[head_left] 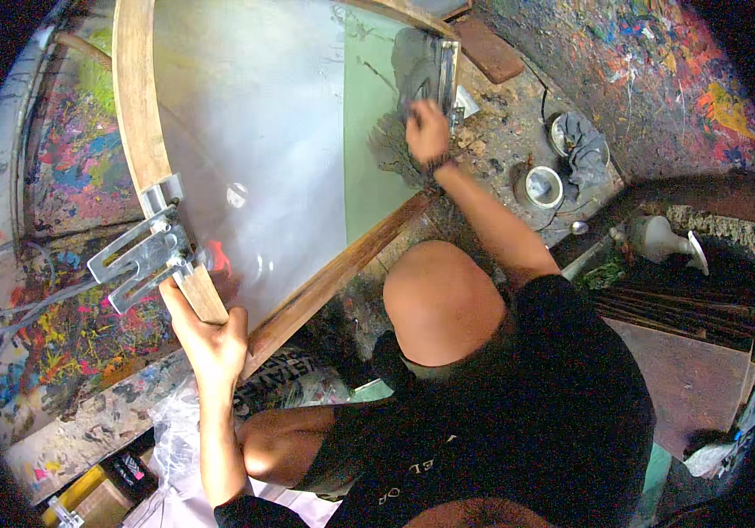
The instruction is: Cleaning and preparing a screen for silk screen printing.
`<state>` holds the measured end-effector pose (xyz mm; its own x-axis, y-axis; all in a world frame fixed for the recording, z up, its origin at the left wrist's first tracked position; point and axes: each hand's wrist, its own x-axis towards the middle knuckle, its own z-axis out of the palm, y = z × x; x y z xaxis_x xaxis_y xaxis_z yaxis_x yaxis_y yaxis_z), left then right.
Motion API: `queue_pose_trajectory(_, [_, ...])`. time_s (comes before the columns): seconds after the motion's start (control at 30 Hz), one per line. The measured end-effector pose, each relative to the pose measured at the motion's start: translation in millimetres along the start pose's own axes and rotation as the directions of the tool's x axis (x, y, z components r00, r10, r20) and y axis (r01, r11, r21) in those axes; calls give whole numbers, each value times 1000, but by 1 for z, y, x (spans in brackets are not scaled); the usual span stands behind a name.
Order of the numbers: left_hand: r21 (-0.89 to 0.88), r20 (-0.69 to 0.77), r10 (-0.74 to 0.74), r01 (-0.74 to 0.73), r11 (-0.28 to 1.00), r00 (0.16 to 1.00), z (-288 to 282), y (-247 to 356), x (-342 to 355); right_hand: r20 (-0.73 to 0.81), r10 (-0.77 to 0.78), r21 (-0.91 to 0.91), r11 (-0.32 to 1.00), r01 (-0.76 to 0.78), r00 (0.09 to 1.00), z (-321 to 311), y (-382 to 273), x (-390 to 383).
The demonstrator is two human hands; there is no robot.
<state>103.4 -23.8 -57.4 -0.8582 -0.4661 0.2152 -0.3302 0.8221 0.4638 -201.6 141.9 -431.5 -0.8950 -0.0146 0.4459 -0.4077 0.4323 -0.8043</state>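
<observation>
A large wooden-framed mesh screen (254, 141) stretches before me, with a pale green band (366, 150) near its right end. My left hand (210, 339) is closed round the lower left end of the wooden frame (135, 123), just below a metal hinge clamp (153, 251). At the far right end, my right hand (428, 132) is over dark wet-looking smears (417, 62) on the screen. Its fingers are curled together and slightly blurred; a small dark shape shows at their tips, too unclear to name.
Right of the screen, a paint-stained surface holds a white-rimmed tub (540, 187) and a crumpled grey cloth (582, 148). A white vase-shaped object (659, 242) lies farther right, above stacked boards (685, 370). Cables (34, 304) run to the left. Clear plastic (175, 431) hangs beside my left forearm.
</observation>
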Motion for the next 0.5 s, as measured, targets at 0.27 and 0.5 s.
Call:
queue_pose_trajectory(0.27, [-33,12,-5,5,999,1000,1,0,-1,-284,-23,78,996,48,959,11,16,35])
queue_pose_trajectory(0.5, [-80,9,1,0,997,1000,2,5,0,-77,377,-78,920,-383,923,4,10,41])
